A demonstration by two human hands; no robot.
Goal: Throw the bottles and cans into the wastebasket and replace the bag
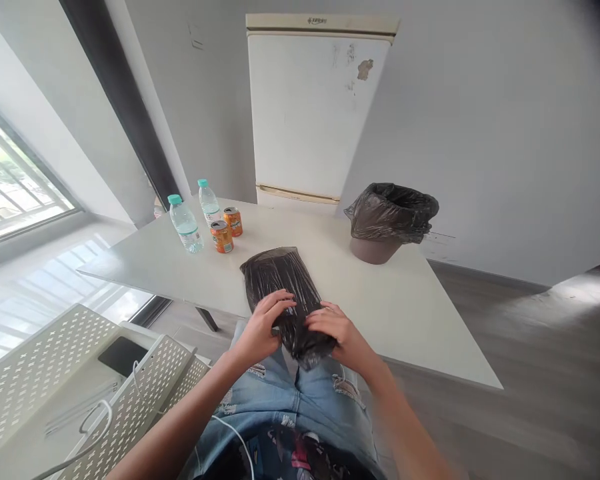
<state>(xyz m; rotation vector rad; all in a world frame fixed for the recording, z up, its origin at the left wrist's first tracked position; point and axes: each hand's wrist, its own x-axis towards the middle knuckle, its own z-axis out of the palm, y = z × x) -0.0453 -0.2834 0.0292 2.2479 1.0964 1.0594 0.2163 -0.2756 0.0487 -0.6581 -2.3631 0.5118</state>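
Black bag [280, 280] flat on table, near end under both hands [300, 327].

Light: bright daylight admitted through barred glass window [15, 180] at left | Glare: pale floor [65, 280] beneath it washed out | Shadows: soft, cast under white rectangular table [405, 300] | Blur: seen on arm behind right hand [337, 330] | Edges: lines bowed, upper-right corner darkened.

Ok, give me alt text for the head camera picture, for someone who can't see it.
A person's left hand and right hand rest on a black bag at the near edge of a white table. Behind it stand two bottles and two cans at left, a lined bin at right, and a fridge beyond.
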